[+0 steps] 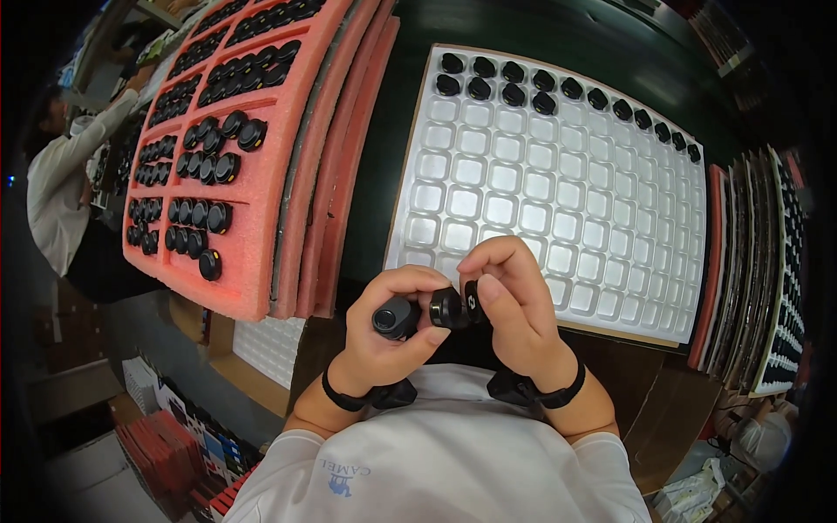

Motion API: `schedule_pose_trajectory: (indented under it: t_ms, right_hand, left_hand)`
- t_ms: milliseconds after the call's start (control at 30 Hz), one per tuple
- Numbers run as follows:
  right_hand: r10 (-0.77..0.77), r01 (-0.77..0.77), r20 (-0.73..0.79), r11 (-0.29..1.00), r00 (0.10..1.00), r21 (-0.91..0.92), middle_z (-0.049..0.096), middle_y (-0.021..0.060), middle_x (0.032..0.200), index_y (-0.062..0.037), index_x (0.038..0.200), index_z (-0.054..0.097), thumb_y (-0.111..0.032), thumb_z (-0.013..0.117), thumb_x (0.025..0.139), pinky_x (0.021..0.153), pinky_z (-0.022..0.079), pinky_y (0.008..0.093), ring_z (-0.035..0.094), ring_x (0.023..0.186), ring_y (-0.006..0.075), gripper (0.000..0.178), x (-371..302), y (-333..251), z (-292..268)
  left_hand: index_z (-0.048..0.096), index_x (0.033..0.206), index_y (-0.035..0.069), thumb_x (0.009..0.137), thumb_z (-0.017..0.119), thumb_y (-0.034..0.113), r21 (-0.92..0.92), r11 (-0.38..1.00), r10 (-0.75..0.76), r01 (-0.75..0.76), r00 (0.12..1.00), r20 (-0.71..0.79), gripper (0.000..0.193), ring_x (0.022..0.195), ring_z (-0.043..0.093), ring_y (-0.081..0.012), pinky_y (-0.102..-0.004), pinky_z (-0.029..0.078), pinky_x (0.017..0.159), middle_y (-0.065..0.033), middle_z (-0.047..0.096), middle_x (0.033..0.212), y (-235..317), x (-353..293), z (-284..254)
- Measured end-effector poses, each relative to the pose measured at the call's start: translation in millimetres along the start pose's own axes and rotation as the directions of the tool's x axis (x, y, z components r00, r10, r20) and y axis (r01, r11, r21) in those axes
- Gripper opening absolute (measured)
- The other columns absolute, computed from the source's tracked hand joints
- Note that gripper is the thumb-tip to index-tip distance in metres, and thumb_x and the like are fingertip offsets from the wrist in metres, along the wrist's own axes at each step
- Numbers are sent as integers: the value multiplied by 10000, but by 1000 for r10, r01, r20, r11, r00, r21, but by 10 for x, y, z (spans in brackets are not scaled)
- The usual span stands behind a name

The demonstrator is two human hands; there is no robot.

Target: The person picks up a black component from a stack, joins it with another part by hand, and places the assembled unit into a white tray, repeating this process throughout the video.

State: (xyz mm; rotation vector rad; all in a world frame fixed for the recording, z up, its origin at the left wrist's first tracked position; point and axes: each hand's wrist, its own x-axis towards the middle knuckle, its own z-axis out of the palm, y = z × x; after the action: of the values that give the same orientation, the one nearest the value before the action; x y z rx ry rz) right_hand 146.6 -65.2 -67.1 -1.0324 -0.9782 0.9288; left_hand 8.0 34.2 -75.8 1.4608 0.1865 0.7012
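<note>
My left hand (pixel 370 353) is closed around two small black pieces. One is a black cylindrical piece (pixel 394 319) with a round end facing up, in the palm. The other is a shiny black round piece (pixel 445 308), pinched at the fingertips. Close beside it, my right hand (pixel 523 327) grips a black disc-like piece (pixel 473 302) with a white mark between thumb and fingers. I cannot tell whether these two touch. Both hands are at the near edge of a white plastic tray (pixel 558 218) with square pockets. Black parts (pixel 543 80) fill its far row and part of the second.
To the left, a stack of pink foam trays (pixel 248 218) holds many black round parts (pixel 209 264) in compartments. Upright trays (pixel 741 261) stand packed at the right. A person in white (pixel 65 192) works at the far left. More pink foam sheets (pixel 157 449) lie at lower left.
</note>
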Motion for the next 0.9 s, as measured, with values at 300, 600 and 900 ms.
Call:
schedule_pose_trajectory:
  t_ms: [300,600,900]
  right_hand:
    - [-25,25,3,994,1000,111,473,24,848,3,1131,436,-197,531,923,690,374,234,426,747,86,304,27,-2,-43]
    - [-134,142,45,927,990,-348,532,56,844,-33,1002,566,-102,682,811,641,405,256,486,736,148,233,32,-73,-146]
    - [-187,204,81,878,979,-434,557,82,913,-34,1019,596,-77,669,796,696,425,292,495,794,175,238,106,-163,-178]
  left_hand:
    - [498,1120,-32,787,674,8,-5,1000,-10,10,1000,-9,379,738,493,-78,-212,431,658,-114,560,1029,13,7,-16]
    - [499,1131,-34,814,679,53,-13,999,-46,46,997,-59,374,768,505,-74,-214,432,684,-83,572,992,11,-7,-6]
    - [522,1113,-36,835,688,125,-99,983,-167,157,979,-113,362,777,510,-74,-218,431,725,-53,583,970,-26,3,16]
